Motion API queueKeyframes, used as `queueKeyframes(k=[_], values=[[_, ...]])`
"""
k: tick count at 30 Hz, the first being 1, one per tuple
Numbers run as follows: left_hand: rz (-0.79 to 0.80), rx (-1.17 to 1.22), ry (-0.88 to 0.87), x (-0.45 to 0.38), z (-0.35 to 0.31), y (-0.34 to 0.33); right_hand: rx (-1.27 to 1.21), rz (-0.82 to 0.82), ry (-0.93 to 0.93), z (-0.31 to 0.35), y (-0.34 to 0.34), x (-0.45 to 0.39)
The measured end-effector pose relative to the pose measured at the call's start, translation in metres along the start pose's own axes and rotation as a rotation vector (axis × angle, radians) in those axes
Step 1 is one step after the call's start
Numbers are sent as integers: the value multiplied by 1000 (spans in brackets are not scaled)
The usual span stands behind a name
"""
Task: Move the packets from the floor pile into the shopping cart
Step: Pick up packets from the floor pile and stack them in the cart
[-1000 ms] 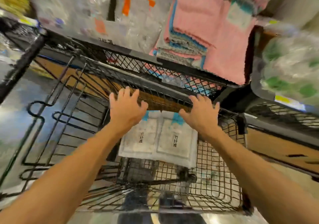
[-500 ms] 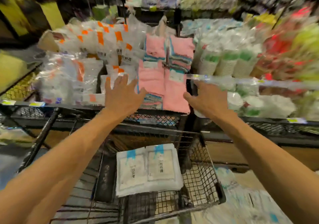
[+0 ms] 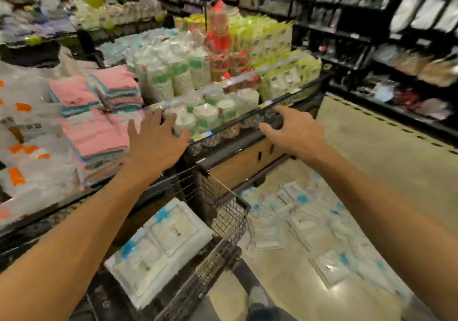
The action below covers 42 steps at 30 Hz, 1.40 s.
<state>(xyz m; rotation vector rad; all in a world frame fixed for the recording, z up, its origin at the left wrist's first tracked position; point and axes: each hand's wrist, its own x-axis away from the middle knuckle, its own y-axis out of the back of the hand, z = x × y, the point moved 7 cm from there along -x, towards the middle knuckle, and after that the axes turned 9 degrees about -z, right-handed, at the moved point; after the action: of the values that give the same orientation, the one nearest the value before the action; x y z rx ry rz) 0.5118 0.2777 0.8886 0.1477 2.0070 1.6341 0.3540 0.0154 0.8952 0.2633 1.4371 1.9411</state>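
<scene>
One stack of packets lay inside the shopping cart; many packets in the floor pile sat right of the cart, unmoved. Left hand and right hand hovered above the cart, fingers spread, empty
</scene>
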Motion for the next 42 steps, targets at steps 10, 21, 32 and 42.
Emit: queueKeyframes(k=[10, 21, 32, 42], values=[[90, 14, -305, 25, -189, -43, 76, -129, -291, -206, 60, 60], [209, 109, -371, 45, -353, -123, 101, -88, -458, -401, 76, 77], [316, -8, -439, -5, -402, -257, 136, 15, -592, -496, 0, 45], [577, -71, -514, -44, -439, -469, 212, 139, -799, -577, -127, -3]])
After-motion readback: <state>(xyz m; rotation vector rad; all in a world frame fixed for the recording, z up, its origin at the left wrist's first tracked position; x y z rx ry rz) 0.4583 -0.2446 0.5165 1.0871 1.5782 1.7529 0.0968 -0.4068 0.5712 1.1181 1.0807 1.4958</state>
